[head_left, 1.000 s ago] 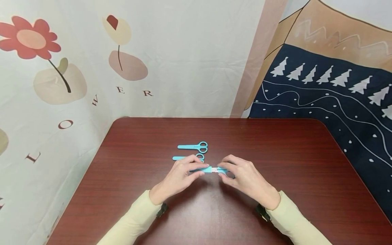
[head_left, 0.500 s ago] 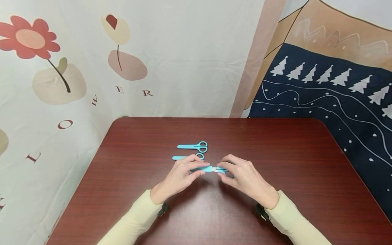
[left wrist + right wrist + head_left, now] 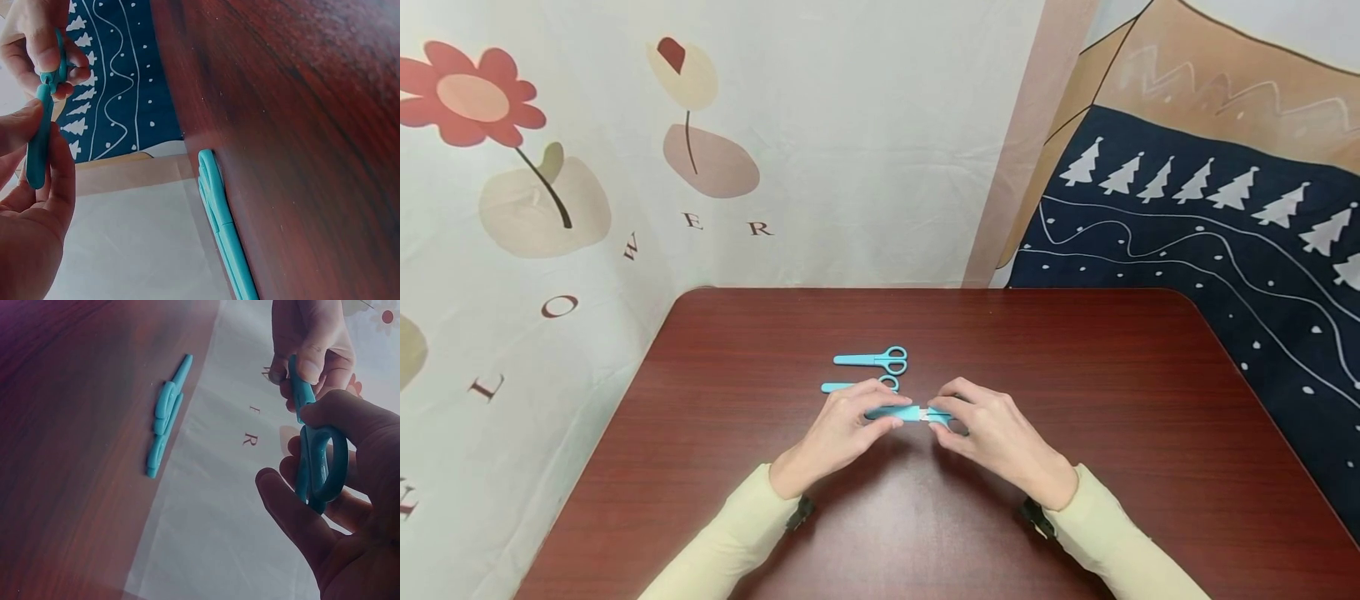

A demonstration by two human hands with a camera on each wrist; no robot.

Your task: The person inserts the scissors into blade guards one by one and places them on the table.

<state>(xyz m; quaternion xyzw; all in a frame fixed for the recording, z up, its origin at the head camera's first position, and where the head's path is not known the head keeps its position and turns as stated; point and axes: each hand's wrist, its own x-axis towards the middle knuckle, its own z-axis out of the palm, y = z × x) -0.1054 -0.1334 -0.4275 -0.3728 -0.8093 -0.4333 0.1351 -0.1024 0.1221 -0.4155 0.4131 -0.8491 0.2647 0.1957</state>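
In the head view my left hand (image 3: pixel 848 423) pinches a light blue blade cover (image 3: pixel 904 413) between thumb and fingers. My right hand (image 3: pixel 992 427) grips a pair of scissors at the blue handles (image 3: pixel 337 464), whose loops show in the right wrist view. The blades sit partly inside the cover, and a short silver strip of blade (image 3: pixel 923 414) shows between the two hands. The left wrist view has the cover (image 3: pixel 39 147) in line with the scissors, raised over the table. Fingers hide part of the cover and the handles.
Two more blue scissors lie on the dark red table (image 3: pixel 760 350) beyond my hands: a fully seen sheathed pair (image 3: pixel 861 360) farther back, and a nearer pair (image 3: pixel 837 387) partly behind my left hand. A printed curtain (image 3: pixel 865 150) hangs behind the table's far edge.
My right hand has shifted slightly left with the scissors, and the strip of bare blade between handles and cover has become shorter. The left hand stays nearly in place.
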